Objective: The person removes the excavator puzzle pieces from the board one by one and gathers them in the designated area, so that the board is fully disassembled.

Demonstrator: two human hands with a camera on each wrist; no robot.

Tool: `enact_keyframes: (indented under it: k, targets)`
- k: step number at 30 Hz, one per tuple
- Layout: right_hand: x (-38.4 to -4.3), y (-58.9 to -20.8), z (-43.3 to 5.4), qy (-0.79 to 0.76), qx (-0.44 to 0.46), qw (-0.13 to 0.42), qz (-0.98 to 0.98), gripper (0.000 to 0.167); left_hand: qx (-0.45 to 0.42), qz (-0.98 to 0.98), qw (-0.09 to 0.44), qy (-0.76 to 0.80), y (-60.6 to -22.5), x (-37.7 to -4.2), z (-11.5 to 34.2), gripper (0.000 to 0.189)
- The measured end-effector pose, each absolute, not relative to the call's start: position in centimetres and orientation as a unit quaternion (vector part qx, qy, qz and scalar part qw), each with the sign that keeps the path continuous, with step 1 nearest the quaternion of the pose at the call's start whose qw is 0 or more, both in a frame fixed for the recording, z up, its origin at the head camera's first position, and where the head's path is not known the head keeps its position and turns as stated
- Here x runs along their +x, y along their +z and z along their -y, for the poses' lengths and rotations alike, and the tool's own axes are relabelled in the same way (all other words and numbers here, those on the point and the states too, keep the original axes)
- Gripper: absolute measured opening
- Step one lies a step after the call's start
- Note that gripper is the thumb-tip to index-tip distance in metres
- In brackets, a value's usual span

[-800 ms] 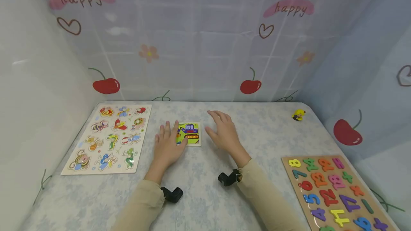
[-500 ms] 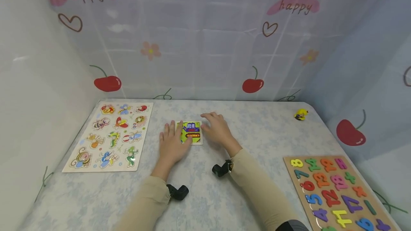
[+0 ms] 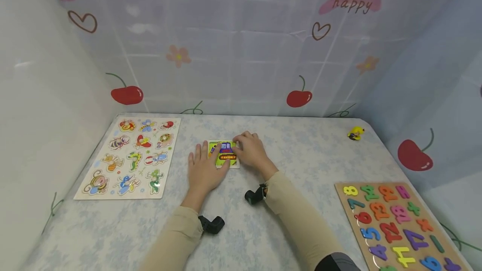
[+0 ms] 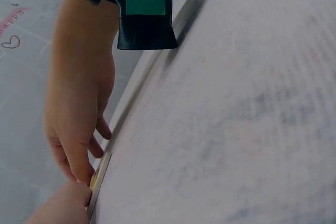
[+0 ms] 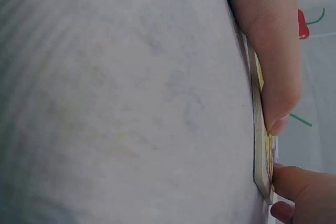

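Note:
A small square picture puzzle (image 3: 222, 163) with a purple and orange tracked vehicle on lime green lies mid-table. My left hand (image 3: 205, 172) rests over its left side with fairly straight fingers. Its thumb (image 5: 275, 87) lies on the picture in the right wrist view. My right hand (image 3: 252, 152) has bent fingers at the puzzle's right edge, thumb and index finger touching it. Whether they pinch a piece is hard to see. In the left wrist view the right hand (image 4: 79, 98) reaches down to the board's edge, near part of the left hand (image 4: 63, 205).
A board of insect pictures (image 3: 129, 158) lies on the left. On the right is a brown board with raised coloured numbers (image 3: 401, 225). A small yellow toy (image 3: 355, 133) stands at the back right. A patterned curtain (image 3: 241, 53) borders the table behind.
My right hand has come leftward from beside the puzzle to its right edge, its fingers bending. My left hand stays on the puzzle's left side. The head view has tilted slightly.

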State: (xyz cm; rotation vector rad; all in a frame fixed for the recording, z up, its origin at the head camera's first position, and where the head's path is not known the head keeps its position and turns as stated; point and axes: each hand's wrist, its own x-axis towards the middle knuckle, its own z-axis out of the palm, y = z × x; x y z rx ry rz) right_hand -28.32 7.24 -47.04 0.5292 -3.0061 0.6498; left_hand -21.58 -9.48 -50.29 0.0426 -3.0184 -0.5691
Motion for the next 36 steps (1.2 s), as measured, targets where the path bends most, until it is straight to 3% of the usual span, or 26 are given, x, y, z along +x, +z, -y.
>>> enact_keyframes:
  k: [22,28,36]
  targets:
    - [-29.5,-46.2,-8.0,0.448,0.115,-0.032,0.886,0.015,0.020,0.984,0.031,-0.173,-50.0,-21.4,9.4,0.074]
    - [-30.9,-45.2,-12.3,0.445,0.080,-0.008,0.892,0.019,0.022,0.982,0.026,-0.184,-49.8,-21.2,9.4,0.074]
    - [-32.2,-44.4,-20.3,0.411,0.013,-0.020,0.911,0.025,0.017,0.981,0.024,-0.193,-49.9,-21.2,9.5,0.075]
